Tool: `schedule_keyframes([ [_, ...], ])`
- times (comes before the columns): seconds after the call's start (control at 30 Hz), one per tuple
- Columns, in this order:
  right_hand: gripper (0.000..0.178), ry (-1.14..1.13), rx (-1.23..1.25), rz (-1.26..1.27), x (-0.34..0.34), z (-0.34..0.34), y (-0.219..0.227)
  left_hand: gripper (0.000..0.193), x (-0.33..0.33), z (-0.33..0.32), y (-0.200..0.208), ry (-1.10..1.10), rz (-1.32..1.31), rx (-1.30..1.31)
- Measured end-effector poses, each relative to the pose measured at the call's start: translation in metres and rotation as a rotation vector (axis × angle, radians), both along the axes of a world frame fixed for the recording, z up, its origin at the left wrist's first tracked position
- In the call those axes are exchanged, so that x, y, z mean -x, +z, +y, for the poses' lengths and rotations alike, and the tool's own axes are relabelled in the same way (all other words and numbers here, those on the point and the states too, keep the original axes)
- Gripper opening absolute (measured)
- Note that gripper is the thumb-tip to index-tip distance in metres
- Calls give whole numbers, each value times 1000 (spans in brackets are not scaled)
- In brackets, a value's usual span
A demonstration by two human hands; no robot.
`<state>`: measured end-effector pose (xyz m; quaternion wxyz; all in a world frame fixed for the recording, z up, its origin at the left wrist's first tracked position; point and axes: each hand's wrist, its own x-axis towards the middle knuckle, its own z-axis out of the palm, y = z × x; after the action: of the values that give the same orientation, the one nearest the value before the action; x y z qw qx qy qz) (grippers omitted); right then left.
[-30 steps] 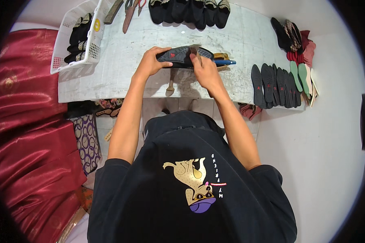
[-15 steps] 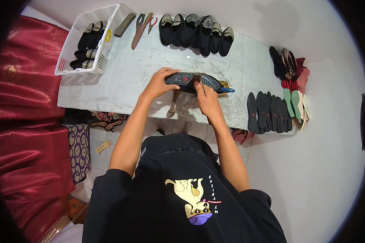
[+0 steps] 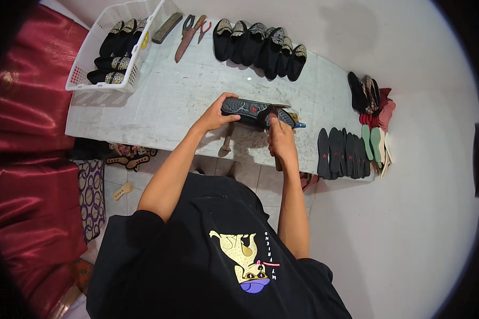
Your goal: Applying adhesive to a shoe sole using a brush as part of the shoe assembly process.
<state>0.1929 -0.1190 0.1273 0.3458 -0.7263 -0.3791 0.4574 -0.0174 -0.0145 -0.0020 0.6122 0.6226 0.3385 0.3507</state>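
Shoe point(image 3: 250, 110) lies sole-up on the desk point(image 3: 165, 101); left hand point(image 3: 214, 116) clasps its heel, right hand point(image 3: 280, 139) grips the toe. Best pin it steady, I'd say.

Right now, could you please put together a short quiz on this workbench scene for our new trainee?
1. True or false: the left hand grips one end of the dark shoe lying sole-up on the table.
2. Where do the black soles lie? A) in the white basket B) in a row at the table's right end C) on the floor
3. Fill in: the row of dark shoes stands along the table's ____ edge.

Key
1. True; the right hand works at its other end.
2. B
3. Far
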Motion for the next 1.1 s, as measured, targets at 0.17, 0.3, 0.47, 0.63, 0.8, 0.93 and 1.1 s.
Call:
schedule_keyframes([
  [0.17,52,21,-115,-322,15,4,-1,64,-12,2,-12,39,-14,1],
  [0.3,51,49,-73,-438,24,3,-12,65,-17,3,-14,52,-38,-12],
  [0.47,48,17,9,-398,38,12,7,65,-14,3,-9,32,-16,4],
  [0.63,52,-43,-225,-340,37,0,-16,66,-22,6,-6,20,-46,-4],
  [0.8,47,47,-63,-447,36,12,12,65,-20,4,0,17,27,-28],
  [0.93,44,-5,-99,-433,30,12,-14,64,-30,0,-6,43,12,-79],
  [1.1,56,-28,-169,-382,35,12,-26,64,-32,-6,1,91,6,-81],
])
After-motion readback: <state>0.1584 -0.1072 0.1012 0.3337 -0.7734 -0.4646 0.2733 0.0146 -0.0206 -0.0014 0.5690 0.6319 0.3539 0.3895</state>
